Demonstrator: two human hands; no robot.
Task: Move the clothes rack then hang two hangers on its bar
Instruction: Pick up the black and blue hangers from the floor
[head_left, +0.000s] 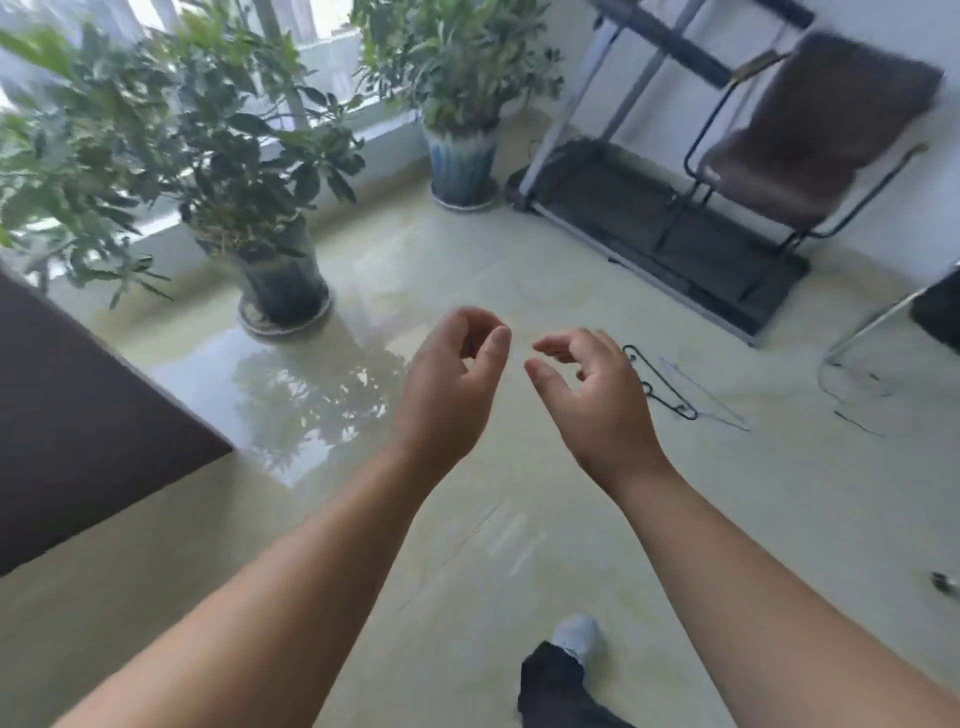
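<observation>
My left hand (451, 374) and my right hand (597, 395) are held out side by side over the pale tiled floor. Both are empty, with loosely curled fingers; the left thumb and forefinger nearly touch. Just right of my right hand a black wire hanger (662, 387) lies flat on the floor, partly hidden by the hand. A paler thin hanger (706, 397) lies beside it. A chrome tube frame (878, 319) with a dark part enters at the right edge; I cannot tell whether it is the clothes rack.
Two potted plants (280, 270) (462, 161) stand by the window. A treadmill (654, 218) and a brown folding chair (800, 150) fill the back right. A dark table corner (78, 415) juts in at left. My foot (576, 639) is at the bottom. A thin cable (857, 426) lies at right.
</observation>
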